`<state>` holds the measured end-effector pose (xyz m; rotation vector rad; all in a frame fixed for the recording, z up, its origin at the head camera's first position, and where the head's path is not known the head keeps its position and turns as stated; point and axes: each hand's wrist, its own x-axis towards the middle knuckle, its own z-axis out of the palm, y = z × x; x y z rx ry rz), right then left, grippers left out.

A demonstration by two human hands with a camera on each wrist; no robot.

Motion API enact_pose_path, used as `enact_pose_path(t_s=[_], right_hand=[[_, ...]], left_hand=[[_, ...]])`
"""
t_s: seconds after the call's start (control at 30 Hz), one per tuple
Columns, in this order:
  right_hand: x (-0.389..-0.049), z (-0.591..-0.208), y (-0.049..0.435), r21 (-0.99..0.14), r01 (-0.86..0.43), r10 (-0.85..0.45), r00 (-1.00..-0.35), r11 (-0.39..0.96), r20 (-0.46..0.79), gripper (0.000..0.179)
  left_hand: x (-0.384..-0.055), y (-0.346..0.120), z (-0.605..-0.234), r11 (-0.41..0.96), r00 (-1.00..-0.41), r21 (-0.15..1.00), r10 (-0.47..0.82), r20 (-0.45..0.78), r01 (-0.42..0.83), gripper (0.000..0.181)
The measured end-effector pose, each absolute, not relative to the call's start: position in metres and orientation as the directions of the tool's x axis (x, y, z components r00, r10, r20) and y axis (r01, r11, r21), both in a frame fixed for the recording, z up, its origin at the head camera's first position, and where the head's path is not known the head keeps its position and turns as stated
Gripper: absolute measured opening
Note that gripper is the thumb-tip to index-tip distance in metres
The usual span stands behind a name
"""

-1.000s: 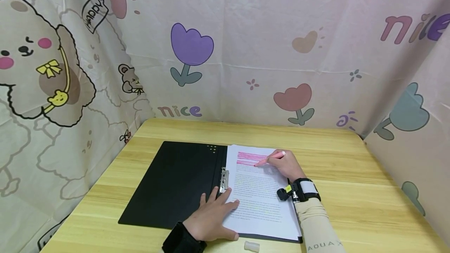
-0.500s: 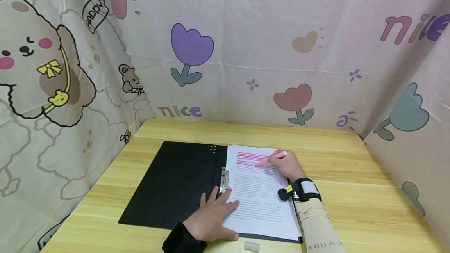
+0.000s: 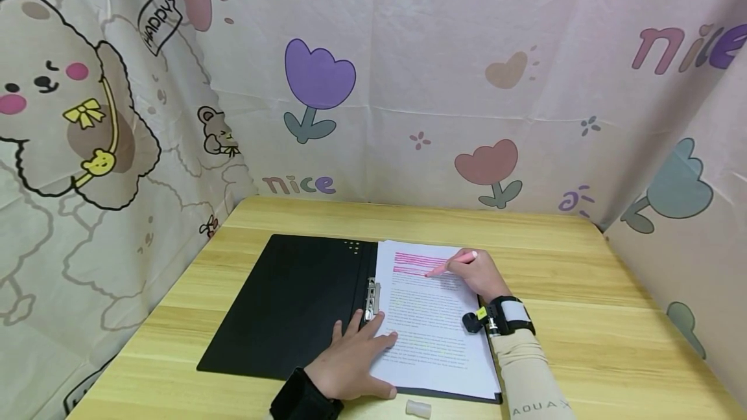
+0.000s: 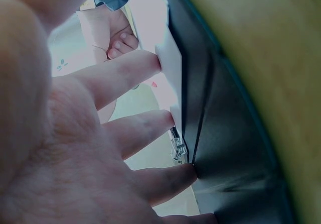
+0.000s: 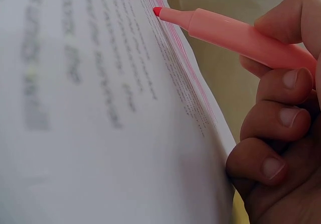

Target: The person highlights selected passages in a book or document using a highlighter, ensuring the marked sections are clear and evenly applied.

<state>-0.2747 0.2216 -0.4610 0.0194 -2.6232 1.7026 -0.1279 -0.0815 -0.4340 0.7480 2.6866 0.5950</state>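
My right hand (image 3: 480, 275) grips a pink highlighter (image 3: 452, 263), its tip down at a printed line near the top of the white paper (image 3: 432, 342). Several pink strokes (image 3: 417, 259) run across the upper lines. In the right wrist view the highlighter (image 5: 235, 33) lies between thumb and fingers, its red tip at the text, the other fingers curled. My left hand (image 3: 349, 361) rests with fingers spread over the paper's lower left edge and the black clipboard folder (image 3: 286, 303). Beside its fingertips is the folder's metal clip (image 3: 371, 300), which holds the paper.
A small pale cap (image 3: 418, 409) lies on the wooden table (image 3: 613, 316) just below the folder's front edge. Behind the table hangs a printed curtain (image 3: 397, 83), with another (image 3: 192, 148) along the left side.
The highlighter's tip has slid slightly to the right along the line, and my right hand has shifted with it. My left hand has stayed in place.
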Motion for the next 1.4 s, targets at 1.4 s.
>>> enact_pose_path(t_s=[1.4], right_hand=[[-0.2737, -0.4598, 0.2305, -0.892, -0.012, 0.023, -0.999, 0.452, 0.025, 0.019]], left_hand=[[-0.1279, -0.0828, -0.4337, 0.772, -0.821, 0.474, 0.548, -0.16, 0.423, 0.082]])
